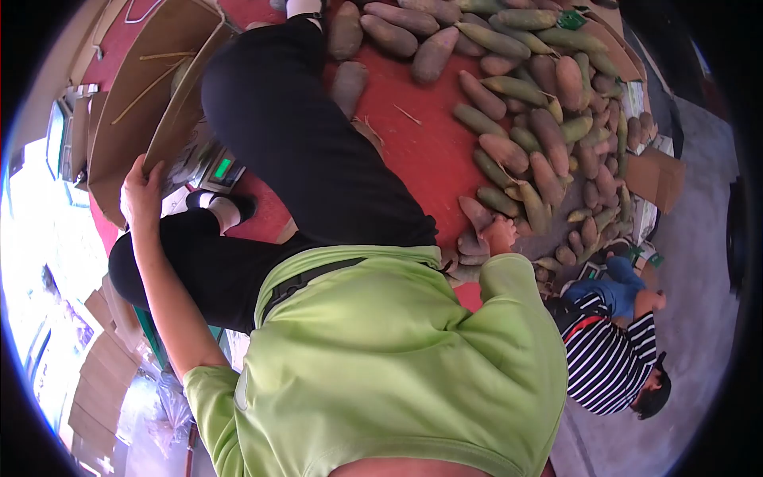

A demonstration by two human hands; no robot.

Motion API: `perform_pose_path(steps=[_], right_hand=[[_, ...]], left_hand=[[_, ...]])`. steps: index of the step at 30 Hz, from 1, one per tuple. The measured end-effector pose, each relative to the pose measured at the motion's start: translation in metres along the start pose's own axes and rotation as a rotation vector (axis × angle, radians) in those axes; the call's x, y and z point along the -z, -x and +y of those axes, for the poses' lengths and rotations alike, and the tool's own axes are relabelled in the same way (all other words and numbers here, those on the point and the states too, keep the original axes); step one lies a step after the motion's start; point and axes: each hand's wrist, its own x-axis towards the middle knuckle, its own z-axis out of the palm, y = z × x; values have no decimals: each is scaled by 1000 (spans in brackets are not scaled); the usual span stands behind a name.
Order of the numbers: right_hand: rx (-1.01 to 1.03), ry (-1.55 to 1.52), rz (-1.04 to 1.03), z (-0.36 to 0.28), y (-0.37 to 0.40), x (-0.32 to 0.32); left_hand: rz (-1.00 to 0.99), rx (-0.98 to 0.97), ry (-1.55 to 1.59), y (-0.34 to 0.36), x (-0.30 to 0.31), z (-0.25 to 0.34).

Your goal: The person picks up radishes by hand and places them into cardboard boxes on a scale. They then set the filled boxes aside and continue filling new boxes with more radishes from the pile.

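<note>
At the left of the head view, my left hand (141,195) has its fingers over the edge of an open cardboard box (155,119). Part of a pale round thing shows inside the box. My right hand (501,234) is down at the near edge of a large heap of long green and purplish-pink radishes (547,131). Its fingers are curled against a reddish radish (477,213), partly hidden by the hand. More radishes lie just below it.
A scale with a lit green display (223,168) stands beside the box. The radishes spread over a red surface (397,127). At the lower right a person in a striped shirt (608,362) is near another scale (590,270). Folded cardboard (99,374) lies at the lower left.
</note>
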Motion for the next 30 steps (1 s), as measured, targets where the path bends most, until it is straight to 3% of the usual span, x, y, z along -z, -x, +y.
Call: perform_pose_path(steps=[9, 15, 17, 19, 21, 25, 30], right_hand=[[81, -104, -9, 0, -9, -24], [251, -389, -6, -6, -26, -17], [396, -825, -77, -29, -7, 15], [559, -897, -85, -62, 0, 53], [749, -898, 98, -102, 22, 103], [1215, -909, 250, -181, 82, 213], [1599, -823, 396, -251, 212, 333]], left_hand=[[17, 71, -108, 0, -2, -1], [5, 71, -92, 12, 13, 25], [-11, 76, -92, 12, 13, 25], [17, 51, -73, 14, 13, 25], [2, 47, -69, 13, 13, 23], [22, 22, -44, 14, 11, 19], [15, 24, -53, 14, 13, 19]])
